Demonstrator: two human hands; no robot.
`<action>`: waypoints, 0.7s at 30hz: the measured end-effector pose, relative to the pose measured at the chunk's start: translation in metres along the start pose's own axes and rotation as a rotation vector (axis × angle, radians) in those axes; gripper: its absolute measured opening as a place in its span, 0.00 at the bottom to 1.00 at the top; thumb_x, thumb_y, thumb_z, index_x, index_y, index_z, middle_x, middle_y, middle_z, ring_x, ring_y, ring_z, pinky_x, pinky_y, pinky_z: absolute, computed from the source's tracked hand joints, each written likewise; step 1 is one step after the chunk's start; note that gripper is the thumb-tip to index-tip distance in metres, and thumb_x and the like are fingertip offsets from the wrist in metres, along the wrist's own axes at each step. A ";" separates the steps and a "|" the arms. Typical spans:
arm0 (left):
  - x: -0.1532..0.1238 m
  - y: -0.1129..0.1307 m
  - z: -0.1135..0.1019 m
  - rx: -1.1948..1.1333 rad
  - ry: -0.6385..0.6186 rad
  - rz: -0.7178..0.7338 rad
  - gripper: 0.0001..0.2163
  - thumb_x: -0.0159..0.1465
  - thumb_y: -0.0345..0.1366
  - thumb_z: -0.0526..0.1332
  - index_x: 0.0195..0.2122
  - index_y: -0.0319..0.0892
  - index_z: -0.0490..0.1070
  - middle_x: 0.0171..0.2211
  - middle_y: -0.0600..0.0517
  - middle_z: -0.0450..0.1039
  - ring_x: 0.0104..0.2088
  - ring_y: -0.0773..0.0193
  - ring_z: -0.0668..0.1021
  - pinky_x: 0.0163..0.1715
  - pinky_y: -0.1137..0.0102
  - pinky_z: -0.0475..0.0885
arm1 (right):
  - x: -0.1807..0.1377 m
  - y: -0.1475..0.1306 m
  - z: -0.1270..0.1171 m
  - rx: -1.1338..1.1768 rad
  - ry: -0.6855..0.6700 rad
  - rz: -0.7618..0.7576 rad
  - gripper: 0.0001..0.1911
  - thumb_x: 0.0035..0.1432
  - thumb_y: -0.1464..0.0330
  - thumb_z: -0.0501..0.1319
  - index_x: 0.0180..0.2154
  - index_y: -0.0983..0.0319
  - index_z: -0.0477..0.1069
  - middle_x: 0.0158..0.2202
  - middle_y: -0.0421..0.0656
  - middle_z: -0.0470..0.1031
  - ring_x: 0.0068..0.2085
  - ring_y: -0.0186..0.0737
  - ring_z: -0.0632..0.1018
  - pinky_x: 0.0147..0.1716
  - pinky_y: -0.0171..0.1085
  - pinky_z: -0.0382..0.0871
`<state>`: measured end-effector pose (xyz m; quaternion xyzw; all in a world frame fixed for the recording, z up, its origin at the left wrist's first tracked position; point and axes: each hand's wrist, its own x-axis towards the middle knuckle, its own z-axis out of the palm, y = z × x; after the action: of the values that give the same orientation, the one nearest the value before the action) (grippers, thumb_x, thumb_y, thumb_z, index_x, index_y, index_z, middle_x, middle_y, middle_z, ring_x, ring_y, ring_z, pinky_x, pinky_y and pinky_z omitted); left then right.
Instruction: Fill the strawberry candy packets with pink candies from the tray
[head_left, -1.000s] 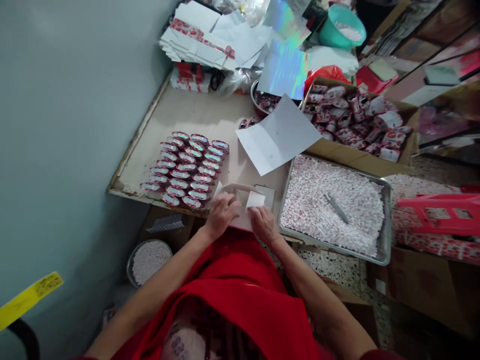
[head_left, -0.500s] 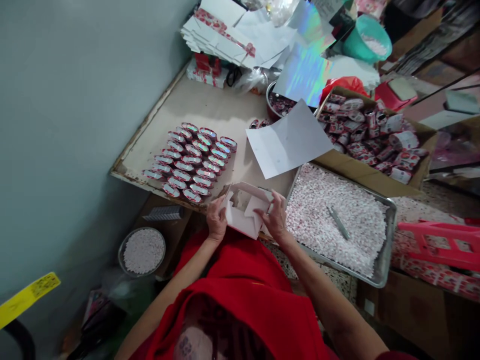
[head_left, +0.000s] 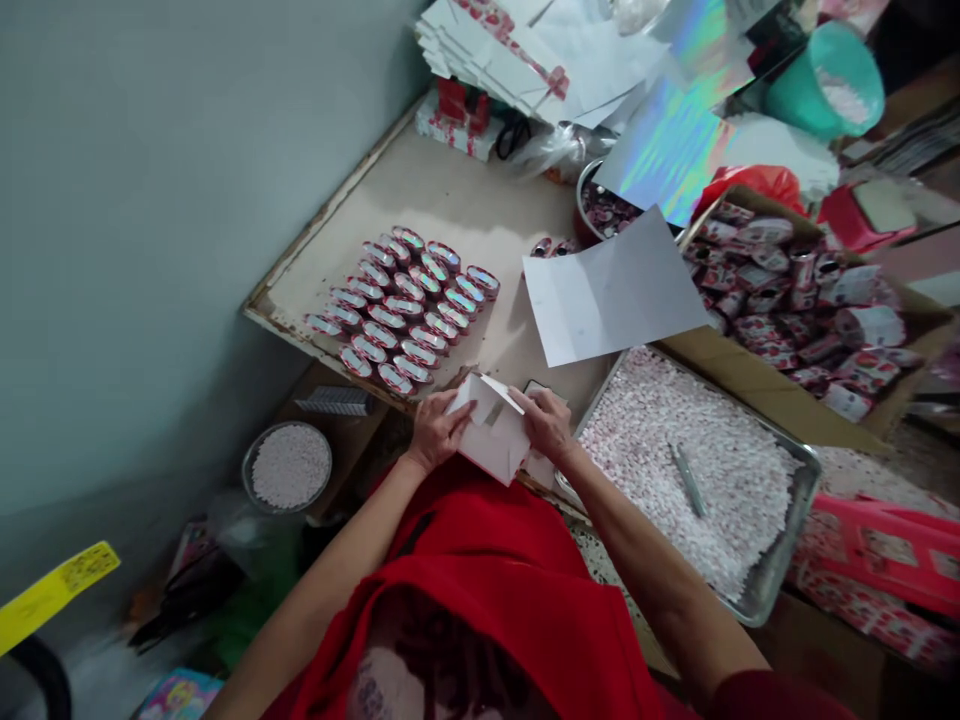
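Observation:
A small white cardboard box (head_left: 495,440) is between my hands at the table's front edge, its flaps folded inward. My left hand (head_left: 439,430) grips its left side, fingers over the top flap. On the right side, my right hand (head_left: 546,420) pinches a flap with thumb and fingers. Just beyond my left hand, rows of small oval pieces (head_left: 405,310) with shiny tops and red patterned sides stand on the table. A large bent white sheet (head_left: 611,290) lies past my right hand.
A metal tray (head_left: 806,500) full of small white pieces, with a grey-green tool (head_left: 688,480) on them, sits at right. Behind it stands a cardboard box (head_left: 772,385) of patterned pieces. A round bowl (head_left: 247,480) is low at left. A teal bucket (head_left: 795,90) stands far right.
The box's flaps, upright and spread before, are now folded in over its opening. My fingers have moved onto the flaps. The view has shifted slightly.

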<state>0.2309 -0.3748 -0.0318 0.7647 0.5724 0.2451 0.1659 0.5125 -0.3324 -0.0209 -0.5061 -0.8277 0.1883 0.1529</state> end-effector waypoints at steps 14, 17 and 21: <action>-0.008 0.027 0.019 -0.495 0.487 -0.771 0.15 0.67 0.44 0.56 0.47 0.41 0.75 0.43 0.45 0.76 0.44 0.57 0.78 0.49 0.64 0.73 | 0.060 -0.012 -0.023 0.125 -0.496 0.106 0.39 0.54 0.49 0.72 0.60 0.62 0.68 0.48 0.52 0.76 0.46 0.52 0.75 0.44 0.43 0.67; -0.010 0.040 0.033 -0.585 0.509 -0.935 0.16 0.68 0.49 0.55 0.38 0.41 0.74 0.39 0.46 0.77 0.42 0.58 0.78 0.45 0.66 0.73 | 0.068 -0.018 -0.010 0.210 -0.722 0.227 0.40 0.53 0.55 0.73 0.63 0.60 0.63 0.45 0.48 0.80 0.42 0.50 0.79 0.38 0.39 0.68; 0.002 0.054 0.038 -0.569 0.494 -1.036 0.21 0.72 0.50 0.47 0.34 0.42 0.73 0.35 0.47 0.79 0.39 0.59 0.79 0.43 0.67 0.73 | 0.046 -0.037 -0.002 0.046 -0.621 0.322 0.33 0.55 0.62 0.71 0.60 0.61 0.64 0.47 0.53 0.80 0.43 0.54 0.81 0.38 0.41 0.69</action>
<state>0.2954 -0.3878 -0.0345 0.2358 0.8018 0.4444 0.3226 0.4641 -0.3061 0.0007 -0.5452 -0.7397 0.3737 -0.1263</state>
